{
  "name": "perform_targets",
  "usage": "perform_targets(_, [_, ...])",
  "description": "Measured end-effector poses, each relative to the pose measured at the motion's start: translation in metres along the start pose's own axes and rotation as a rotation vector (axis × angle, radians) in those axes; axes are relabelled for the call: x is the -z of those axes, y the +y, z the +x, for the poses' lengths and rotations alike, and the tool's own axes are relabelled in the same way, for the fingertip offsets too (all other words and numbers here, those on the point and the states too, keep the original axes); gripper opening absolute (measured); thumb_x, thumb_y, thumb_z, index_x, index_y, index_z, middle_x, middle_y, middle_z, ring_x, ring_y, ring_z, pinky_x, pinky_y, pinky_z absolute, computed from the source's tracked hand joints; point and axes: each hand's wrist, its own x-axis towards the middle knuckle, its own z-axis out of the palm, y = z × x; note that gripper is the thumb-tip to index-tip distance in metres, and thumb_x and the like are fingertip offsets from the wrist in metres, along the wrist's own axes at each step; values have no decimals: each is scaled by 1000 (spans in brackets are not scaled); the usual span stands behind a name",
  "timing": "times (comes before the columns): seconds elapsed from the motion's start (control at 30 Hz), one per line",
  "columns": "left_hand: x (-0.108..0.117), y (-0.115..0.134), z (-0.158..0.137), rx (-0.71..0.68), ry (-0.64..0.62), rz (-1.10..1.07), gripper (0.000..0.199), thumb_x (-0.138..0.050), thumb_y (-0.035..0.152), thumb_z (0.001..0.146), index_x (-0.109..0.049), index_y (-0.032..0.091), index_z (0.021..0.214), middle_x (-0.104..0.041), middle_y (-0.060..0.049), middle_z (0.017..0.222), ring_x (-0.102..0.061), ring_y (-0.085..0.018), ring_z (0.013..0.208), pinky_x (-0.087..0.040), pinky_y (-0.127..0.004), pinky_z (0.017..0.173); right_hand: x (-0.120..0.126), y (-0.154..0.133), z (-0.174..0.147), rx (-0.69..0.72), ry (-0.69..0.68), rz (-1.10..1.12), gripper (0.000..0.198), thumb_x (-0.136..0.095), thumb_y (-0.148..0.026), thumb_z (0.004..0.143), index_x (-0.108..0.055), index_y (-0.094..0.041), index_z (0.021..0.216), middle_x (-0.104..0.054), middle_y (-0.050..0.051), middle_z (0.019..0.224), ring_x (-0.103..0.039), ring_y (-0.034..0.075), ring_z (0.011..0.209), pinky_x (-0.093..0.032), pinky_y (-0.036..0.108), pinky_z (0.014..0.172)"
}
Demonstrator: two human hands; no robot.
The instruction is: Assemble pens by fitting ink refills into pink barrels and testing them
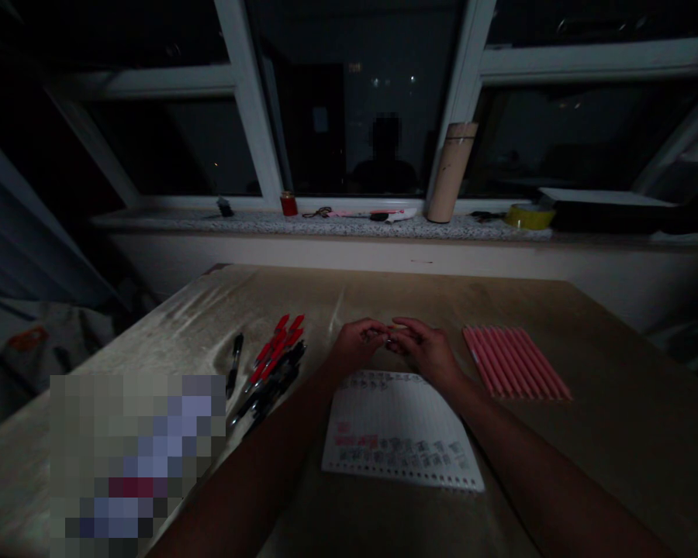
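Note:
My left hand [357, 342] and my right hand [429, 353] meet above the far edge of a lined paper pad [399, 415]. Fingers of both are pinched around something small and dark, too dim to identify. The pad has punched holes along its near edge, with rows of black scribbles and a few red ones. To the left of my left hand lie several red pens [276, 345] and a bunch of black pens [274, 394], with a lone black pen [235, 364] beside them. Right of my right hand, pink sticks like pens or pencils [517, 363] form a neat row.
Against the window, the stone sill [250, 223] holds a small red jar [289, 204], a tall tan cylinder [452, 172], a yellow tape roll [529, 216] and a dark box [605, 211]. A blurred-out patch covers the table's near left.

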Motion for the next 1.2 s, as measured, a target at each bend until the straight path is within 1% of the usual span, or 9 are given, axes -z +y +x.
perform_targets(0.17, [0,5,-1,-22,-66,25,23,-60,33,77,-66,13,88,-69,-5,77,-58,-12,64,-44,-23,61,0,-9,-1,8,-16,-81,33,-52,-44,83,-59,-22,107,-66,1,67,-60,13,50,-49,24,51])
perform_targets(0.3, [1,10,-2,-61,-85,124,22,-59,33,78,-67,14,84,-68,-3,75,-54,-10,60,-41,-22,59,0,-12,-2,-5,-15,-107,36,-48,-47,85,-58,-21,107,-58,-4,54,-52,11,40,-42,21,42])
perform_targets(0.53, [2,10,-3,-179,-122,221,30,-55,36,82,-67,15,100,-68,-6,86,-57,-13,70,-44,-24,69,-1,-15,-4,-27,-21,-136,36,-44,-48,86,-58,-21,105,-51,-6,47,-46,11,36,-35,20,37])
perform_targets(0.63, [2,12,-2,-258,-166,272,33,-50,41,85,-68,16,97,-66,-6,85,-58,-15,74,-43,-26,71,-2,-17,-4,-38,-37,-158,37,-41,-49,87,-58,-21,105,-49,-6,46,-44,11,35,-34,20,36])
perform_targets(0.7, [3,14,-2,-289,-179,292,35,-47,43,86,-69,17,93,-65,-6,82,-57,-15,74,-43,-26,72,-2,-18,-4,-18,-50,-205,38,-40,-48,88,-58,-20,106,-49,-6,46,-45,11,37,-35,20,38])
perform_targets(0.8, [4,14,-2,-281,-164,319,35,-47,42,87,-70,17,91,-64,-6,80,-56,-14,71,-43,-26,70,1,-19,-3,49,-22,-328,38,-39,-47,89,-59,-19,105,-56,-3,53,-54,13,48,-41,21,48])
perform_targets(0.93, [6,12,-2,-234,-60,372,30,-49,36,87,-68,17,98,-63,-5,82,-56,-14,70,-43,-25,68,11,-17,-1,104,48,-518,36,-38,-42,91,-61,-19,105,-67,4,76,-62,16,68,-46,25,66])
perform_targets(1.03, [10,9,-2,-214,35,462,25,-50,31,86,-68,17,96,-64,-6,84,-57,-15,74,-44,-26,70,17,-15,2,135,-24,-700,30,-43,-36,89,-63,-19,102,-67,7,95,-61,17,83,-44,26,77])
perform_targets(1.2, [12,4,-1,-209,102,546,21,-50,27,86,-67,16,92,-64,-6,84,-58,-15,77,-45,-26,72,18,-18,2,152,-217,-942,26,-50,-38,86,-67,-19,91,-64,7,91,-57,17,87,-40,26,78])
